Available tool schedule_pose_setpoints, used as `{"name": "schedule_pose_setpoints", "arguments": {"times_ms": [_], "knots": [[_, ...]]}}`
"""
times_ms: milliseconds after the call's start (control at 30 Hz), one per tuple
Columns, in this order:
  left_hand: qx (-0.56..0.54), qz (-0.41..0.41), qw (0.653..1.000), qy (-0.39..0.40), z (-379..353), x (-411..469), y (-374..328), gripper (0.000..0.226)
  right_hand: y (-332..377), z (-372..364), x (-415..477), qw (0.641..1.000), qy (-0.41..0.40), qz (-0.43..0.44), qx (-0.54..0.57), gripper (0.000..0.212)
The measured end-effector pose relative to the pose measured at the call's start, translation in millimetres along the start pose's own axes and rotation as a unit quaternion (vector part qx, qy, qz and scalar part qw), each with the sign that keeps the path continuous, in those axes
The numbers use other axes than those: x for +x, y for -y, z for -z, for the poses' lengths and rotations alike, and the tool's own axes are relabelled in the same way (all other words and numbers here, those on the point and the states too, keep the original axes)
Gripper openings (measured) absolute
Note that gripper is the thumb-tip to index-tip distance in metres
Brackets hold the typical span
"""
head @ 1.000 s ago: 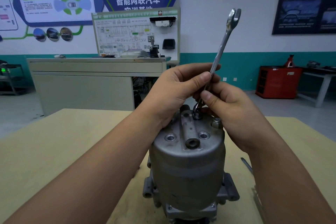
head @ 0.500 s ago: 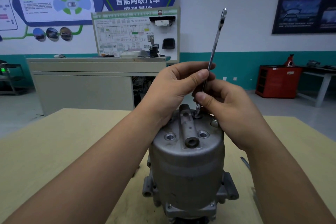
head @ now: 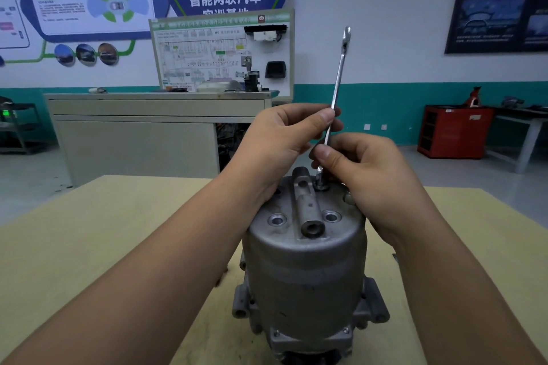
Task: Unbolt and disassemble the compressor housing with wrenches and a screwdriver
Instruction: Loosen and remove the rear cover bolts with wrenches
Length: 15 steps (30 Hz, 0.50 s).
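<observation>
Compressor housing (head: 305, 275): stands on end directly beneath both hands; end cover seated, no seam opened.
Bolt (head: 321, 186): sits in the cover just below the right fingertips, ringed by the lower end of the wrench.
Wrench (head: 336, 98): rises near-vertical through both grips, open end high above the fingers.
Right hand (head: 364, 169): pinches the lower shank between thumb and curled fingers, just above the bolt.
Left hand (head: 275, 145): pinches the shank higher up, thumb pressed against it, heel resting on the cover's far edge.
Open holes (head: 277, 220): lie nearer the camera than the fingers, one either side of the raised rib (head: 305, 201); appear boltless.
Second bolt head (head: 347, 198): peeks out beside the right palm; largely hidden.
Table (head: 89, 231): carries the housing, spreading well beyond both forearms.
Done, as judged: two cover bolts apparently out.
Left, as judged: spinning out the ringed bolt, then the one by the palm, then lifting the cover; no screwdriver work yet evident.
</observation>
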<state>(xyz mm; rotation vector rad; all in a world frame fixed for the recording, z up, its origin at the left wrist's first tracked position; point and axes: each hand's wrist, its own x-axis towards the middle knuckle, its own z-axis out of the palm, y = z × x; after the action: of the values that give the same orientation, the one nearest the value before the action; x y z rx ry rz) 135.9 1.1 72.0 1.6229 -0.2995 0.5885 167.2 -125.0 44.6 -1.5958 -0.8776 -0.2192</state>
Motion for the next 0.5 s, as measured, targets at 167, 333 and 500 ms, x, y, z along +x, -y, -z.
{"name": "schedule_pose_setpoints", "arguments": {"times_ms": [167,333,500], "knots": [[0.006,0.014,1.000,-0.013,-2.1,-1.4,-1.6,0.019,0.8,-0.4,0.2,1.000,0.002,-0.016,0.005,0.018],[0.004,0.019,1.000,-0.019,-3.2,-3.6,-3.6,0.018,1.4,1.4,-0.3,1.000,0.013,-0.022,0.011,0.015],[0.007,0.004,1.000,-0.018,-3.5,-4.1,-3.0,0.017,2.8,1.1,-2.3,1.000,0.015,-0.002,0.015,0.014]]}}
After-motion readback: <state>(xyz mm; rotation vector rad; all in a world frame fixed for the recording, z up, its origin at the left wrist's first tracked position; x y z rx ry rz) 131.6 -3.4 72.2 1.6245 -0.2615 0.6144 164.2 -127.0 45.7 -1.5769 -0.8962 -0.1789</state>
